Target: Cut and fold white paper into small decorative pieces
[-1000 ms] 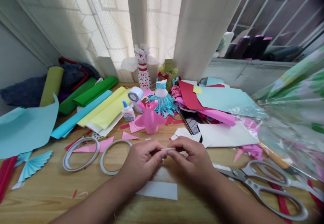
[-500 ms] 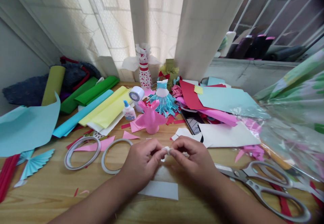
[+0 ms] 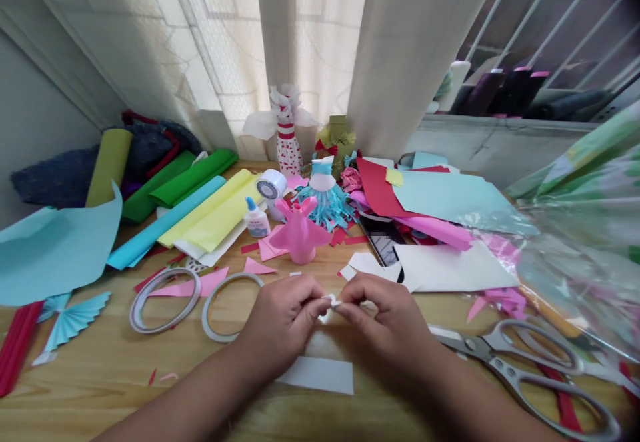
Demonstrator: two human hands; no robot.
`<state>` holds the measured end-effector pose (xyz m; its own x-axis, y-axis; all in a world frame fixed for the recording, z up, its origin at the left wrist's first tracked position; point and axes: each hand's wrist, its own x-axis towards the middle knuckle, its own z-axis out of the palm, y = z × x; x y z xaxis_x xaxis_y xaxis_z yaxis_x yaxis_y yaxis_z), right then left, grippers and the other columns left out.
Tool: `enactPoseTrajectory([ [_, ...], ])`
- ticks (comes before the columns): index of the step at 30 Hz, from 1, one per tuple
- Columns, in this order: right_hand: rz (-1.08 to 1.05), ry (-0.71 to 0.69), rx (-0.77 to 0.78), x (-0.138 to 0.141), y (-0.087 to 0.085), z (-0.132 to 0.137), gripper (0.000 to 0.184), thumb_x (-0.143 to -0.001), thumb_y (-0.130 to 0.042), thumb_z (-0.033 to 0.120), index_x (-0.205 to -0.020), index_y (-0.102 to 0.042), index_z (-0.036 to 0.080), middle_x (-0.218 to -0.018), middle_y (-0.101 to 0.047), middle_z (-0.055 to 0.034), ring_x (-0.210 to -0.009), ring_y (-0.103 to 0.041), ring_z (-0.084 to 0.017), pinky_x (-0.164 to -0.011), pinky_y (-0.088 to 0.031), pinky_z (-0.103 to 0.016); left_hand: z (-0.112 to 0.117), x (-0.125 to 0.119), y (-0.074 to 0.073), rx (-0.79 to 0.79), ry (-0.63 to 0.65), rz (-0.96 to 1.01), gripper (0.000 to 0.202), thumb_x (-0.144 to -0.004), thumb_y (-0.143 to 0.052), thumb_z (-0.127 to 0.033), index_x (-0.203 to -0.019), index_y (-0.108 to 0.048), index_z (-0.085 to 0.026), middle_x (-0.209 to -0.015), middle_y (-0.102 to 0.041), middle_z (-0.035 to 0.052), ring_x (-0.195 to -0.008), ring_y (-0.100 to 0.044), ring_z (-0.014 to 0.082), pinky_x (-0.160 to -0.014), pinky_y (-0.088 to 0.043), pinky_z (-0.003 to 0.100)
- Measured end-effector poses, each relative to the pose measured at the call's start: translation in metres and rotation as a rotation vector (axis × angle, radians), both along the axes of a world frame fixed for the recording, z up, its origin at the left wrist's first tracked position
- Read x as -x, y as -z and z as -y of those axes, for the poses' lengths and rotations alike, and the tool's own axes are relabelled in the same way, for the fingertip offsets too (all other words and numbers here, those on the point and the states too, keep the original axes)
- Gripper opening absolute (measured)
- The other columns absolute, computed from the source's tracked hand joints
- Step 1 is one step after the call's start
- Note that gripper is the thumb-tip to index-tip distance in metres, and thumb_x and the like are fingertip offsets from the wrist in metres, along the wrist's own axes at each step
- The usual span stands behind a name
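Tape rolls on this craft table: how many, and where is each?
3: a thin tape ring and another left of the left hand, and a fuller white roll by the glue bottle. More may be hidden.

Cream patterned curtains (image 3: 310,42) over window, daylight behind; white window bars (image 3: 577,22) right; grey wall (image 3: 35,115) left; concrete sill (image 3: 500,142).

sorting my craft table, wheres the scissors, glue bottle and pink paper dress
scissors (image 3: 470,345), head view, on the steel by the pivot
glue bottle (image 3: 257,226), head view, on the white body
pink paper dress (image 3: 300,241), head view, on its skirt
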<state>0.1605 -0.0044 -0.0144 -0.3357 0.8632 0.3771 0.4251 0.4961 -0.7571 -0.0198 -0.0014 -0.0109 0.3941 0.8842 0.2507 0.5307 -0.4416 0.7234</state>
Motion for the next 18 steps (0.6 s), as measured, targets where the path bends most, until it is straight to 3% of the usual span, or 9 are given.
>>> enactPoseTrajectory([
  [3, 0.014, 0.059, -0.002, -0.0010, -0.0023, -0.0009, 0.015, -0.080, -0.057, 0.019, -0.065, -0.057, 0.019, -0.060, -0.058, 0.0006, -0.056, -0.053, -0.012, -0.053, -0.041, -0.023, 0.0011, -0.0006, -0.0004, -0.009, 0.042, 0.000, 0.021, -0.085, -0.051, -0.026, -0.067, -0.058, -0.017, -0.058, -0.057, -0.0020, -0.053, -0.050, 0.0104, -0.053, -0.035, 0.021],
  [10, -0.051, -0.100, 0.076, 0.0000, -0.0044, 0.0009, 0.014, -0.081, -0.056, 0.020, -0.068, -0.060, 0.018, -0.063, -0.060, -0.0001, -0.058, -0.054, -0.011, -0.056, -0.042, -0.022, 0.0003, 0.0012, -0.0010, -0.002, -0.006, -0.014, 0.021, -0.084, -0.052, -0.025, -0.066, -0.057, -0.016, -0.059, -0.057, -0.0019, -0.055, -0.051, 0.0106, -0.054, -0.036, 0.021],
  [15, 0.002, 0.028, 0.036, -0.0002, -0.0016, -0.0012, 0.014, -0.080, -0.056, 0.018, -0.066, -0.058, 0.018, -0.061, -0.058, 0.0006, -0.057, -0.052, -0.012, -0.054, -0.040, -0.022, 0.0003, 0.0006, -0.0014, 0.015, 0.067, -0.010, 0.021, -0.084, -0.051, -0.024, -0.066, -0.057, -0.016, -0.058, -0.056, -0.0024, -0.053, -0.049, 0.0100, -0.053, -0.035, 0.020],
  [18, -0.020, -0.074, 0.057, -0.0012, -0.0025, -0.0015, 0.014, -0.081, -0.056, 0.020, -0.067, -0.059, 0.017, -0.062, -0.060, -0.0001, -0.057, -0.053, -0.011, -0.055, -0.041, -0.022, 0.0005, 0.0001, -0.0023, 0.000, 0.036, -0.038, 0.020, -0.085, -0.052, -0.023, -0.067, -0.057, -0.016, -0.058, -0.056, -0.0023, -0.054, -0.050, 0.0101, -0.053, -0.035, 0.020],
])
